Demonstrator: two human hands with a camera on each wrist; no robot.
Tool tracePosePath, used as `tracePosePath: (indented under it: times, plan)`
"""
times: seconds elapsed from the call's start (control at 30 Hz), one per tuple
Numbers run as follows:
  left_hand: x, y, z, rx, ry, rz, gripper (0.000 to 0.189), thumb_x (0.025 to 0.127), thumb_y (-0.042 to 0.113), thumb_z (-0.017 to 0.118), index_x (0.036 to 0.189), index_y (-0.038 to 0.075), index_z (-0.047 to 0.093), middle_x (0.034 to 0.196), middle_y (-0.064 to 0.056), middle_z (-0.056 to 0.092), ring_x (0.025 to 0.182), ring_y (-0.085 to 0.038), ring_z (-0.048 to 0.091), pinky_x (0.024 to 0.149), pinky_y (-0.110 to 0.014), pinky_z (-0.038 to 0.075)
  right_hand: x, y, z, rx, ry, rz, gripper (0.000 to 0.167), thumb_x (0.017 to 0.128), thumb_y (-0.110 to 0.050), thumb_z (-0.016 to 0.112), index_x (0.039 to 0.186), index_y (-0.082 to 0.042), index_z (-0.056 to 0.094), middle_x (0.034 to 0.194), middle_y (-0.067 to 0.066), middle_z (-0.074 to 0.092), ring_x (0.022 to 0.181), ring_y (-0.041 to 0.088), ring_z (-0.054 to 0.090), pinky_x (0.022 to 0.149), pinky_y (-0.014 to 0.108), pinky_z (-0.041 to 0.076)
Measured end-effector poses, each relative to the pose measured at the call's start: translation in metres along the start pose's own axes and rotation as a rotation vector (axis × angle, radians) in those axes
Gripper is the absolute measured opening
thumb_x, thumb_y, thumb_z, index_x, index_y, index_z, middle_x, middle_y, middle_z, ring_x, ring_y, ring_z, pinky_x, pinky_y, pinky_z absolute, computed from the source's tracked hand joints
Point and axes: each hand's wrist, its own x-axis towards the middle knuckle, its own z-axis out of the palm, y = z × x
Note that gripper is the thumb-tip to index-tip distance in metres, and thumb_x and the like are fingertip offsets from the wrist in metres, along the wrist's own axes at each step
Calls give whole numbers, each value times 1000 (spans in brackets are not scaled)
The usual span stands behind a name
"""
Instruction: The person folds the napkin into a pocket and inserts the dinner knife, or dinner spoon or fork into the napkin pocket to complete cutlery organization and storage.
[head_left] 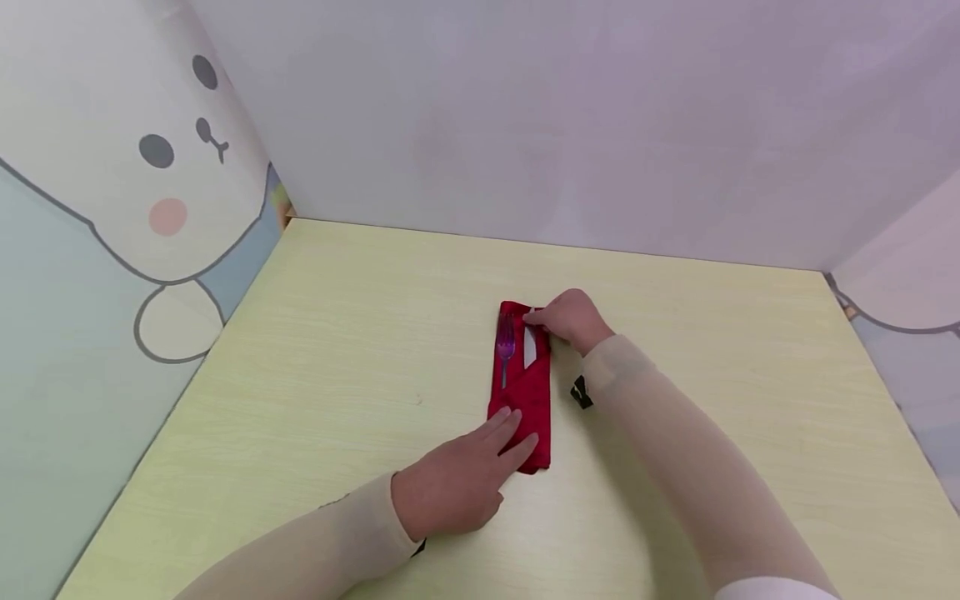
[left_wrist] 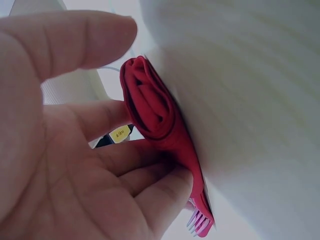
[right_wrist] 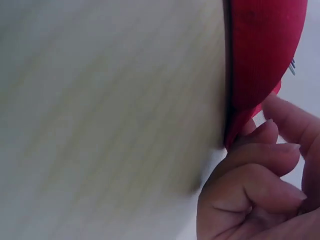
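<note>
A red cloth napkin (head_left: 531, 400), folded into a long narrow pocket, lies on the table in the head view. A fork (head_left: 506, 343) with a purple sheen and a knife (head_left: 530, 346) stick out of its slanted opening, side by side. My left hand (head_left: 456, 482) rests its extended fingers on the pocket's near part, thumb apart from the cloth. At the far right corner, my right hand (head_left: 573, 321) pinches the napkin's edge beside the knife's upper end, partly covering it. The right wrist view shows the other fingers curled below the red cloth (right_wrist: 265, 50).
The pale wood-grain table (head_left: 360, 333) runs back to a plain whitish wall sheet (head_left: 525, 125). On the left stands a panel (head_left: 97, 275) with a cartoon animal face. A black strap end (head_left: 581, 392) hangs by the right wrist.
</note>
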Motion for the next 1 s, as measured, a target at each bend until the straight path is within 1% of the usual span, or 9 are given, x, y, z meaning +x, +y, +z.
tracePosePath:
  times: [0.1, 0.17, 0.23, 0.33, 0.43, 0.53, 0.8, 0.9, 1.0]
  plan:
    - [1, 0, 1, 10, -7, 0, 69, 97, 30, 71, 157, 11, 44, 160, -15, 40, 151, -32, 31, 114, -27, 37, 2, 1, 0, 21, -15, -2, 31, 92, -31, 76, 73, -7, 69, 65, 1, 59, 61, 16, 48, 59, 31, 43]
    - [2, 0, 1, 4, -10, 0, 69, 97, 30, 71, 157, 11, 44, 160, -15, 40, 151, -32, 31, 113, -26, 38, 1, 3, -2, 76, -40, 19, 29, 93, -28, 75, 76, -5, 71, 67, 2, 61, 61, 16, 51, 60, 30, 44]
    - [2, 0, 2, -4, -14, 0, 70, 96, 30, 71, 157, 11, 43, 160, -15, 39, 152, -32, 31, 112, -26, 39, -1, 4, -4, 135, -69, 33, 27, 96, -27, 73, 83, -3, 73, 72, 5, 64, 64, 16, 57, 63, 29, 48]
    - [2, 0, 1, 8, -17, 0, 71, 96, 31, 72, 157, 12, 44, 160, -14, 39, 152, -31, 31, 111, -26, 41, -5, 5, -8, 267, -114, 49, 24, 98, -23, 71, 99, 1, 73, 86, 10, 69, 74, 18, 67, 74, 30, 55]
    - [1, 0, 0, -3, -24, -6, 71, 96, 31, 72, 158, 13, 43, 161, -15, 39, 152, -31, 30, 110, -26, 41, -8, 8, -10, 380, -148, 52, 23, 100, -18, 69, 111, 3, 70, 98, 14, 68, 80, 20, 70, 82, 32, 58]
    - [1, 0, 0, -28, -29, -11, 70, 97, 30, 71, 158, 14, 43, 162, -15, 37, 153, -31, 28, 111, -27, 41, -9, 11, -11, 454, -168, 53, 24, 101, -15, 68, 116, 4, 67, 102, 16, 66, 81, 21, 69, 83, 32, 59]
    - [1, 0, 0, -57, -32, -12, 67, 98, 28, 69, 158, 14, 43, 163, -15, 36, 154, -30, 26, 113, -28, 38, -10, 14, -13, 448, -184, 43, 24, 101, -13, 68, 118, 4, 68, 106, 16, 66, 84, 21, 68, 83, 32, 60]
    - [2, 0, 0, -58, -40, -16, 67, 98, 29, 69, 159, 15, 42, 163, -14, 36, 154, -30, 26, 113, -28, 39, -10, 12, -12, 434, -164, 51, 22, 100, -13, 70, 115, 3, 70, 102, 15, 67, 80, 20, 67, 79, 31, 60]
    - [1, -1, -1, -52, -40, -15, 68, 98, 29, 70, 158, 15, 43, 162, -14, 37, 154, -31, 26, 112, -28, 40, -9, 11, -11, 378, -138, 34, 21, 99, -14, 71, 112, 3, 71, 97, 14, 68, 75, 19, 67, 75, 30, 60]
